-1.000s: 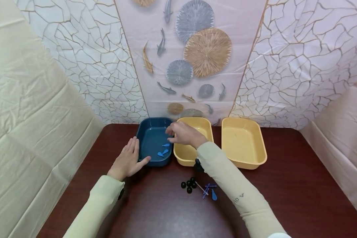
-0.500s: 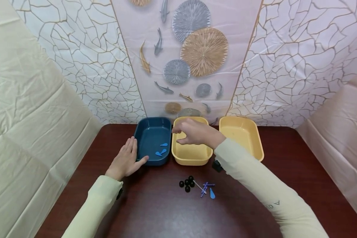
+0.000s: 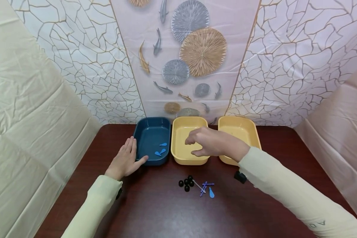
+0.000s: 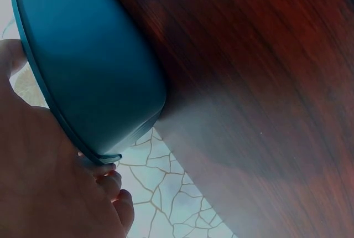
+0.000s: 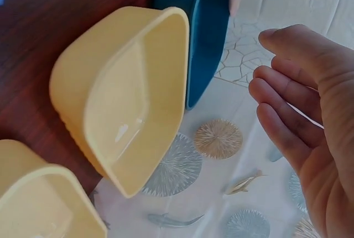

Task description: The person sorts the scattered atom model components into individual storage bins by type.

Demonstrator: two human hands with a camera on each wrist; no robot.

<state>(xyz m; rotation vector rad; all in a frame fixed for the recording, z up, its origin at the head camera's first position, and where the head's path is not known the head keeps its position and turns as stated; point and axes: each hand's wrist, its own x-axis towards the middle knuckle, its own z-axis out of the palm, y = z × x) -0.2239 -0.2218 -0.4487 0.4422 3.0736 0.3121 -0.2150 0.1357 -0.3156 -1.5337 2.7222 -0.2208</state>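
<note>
My left hand (image 3: 124, 161) lies with straight fingers along the left front rim of the dark blue bin (image 3: 152, 162), thumb across its corner. In that bin are several small blue teardrop-shaped pieces (image 3: 163, 144). My right hand (image 3: 209, 141) hovers over the right side of the middle yellow bin (image 3: 190, 162), fingers loosely bent, thumb apart, nothing between them in the right wrist view. On the table in front lie several black balls (image 3: 186, 188), a pale thin stick (image 3: 198, 185), some purple sticks (image 3: 204, 189) and one more blue teardrop-shaped piece (image 3: 211, 192).
Another yellow bin (image 3: 239, 121) stands to the right, partly behind the right forearm. The three bins line the far edge of the dark wooden table (image 3: 154, 211). Patterned cloth (image 3: 202, 53) hangs right behind them, with plain cloth at both sides.
My right hand has moved from the blue bin's right edge back to the right, across the middle yellow bin. The left hand stays on the blue bin. The view shifted slightly.
</note>
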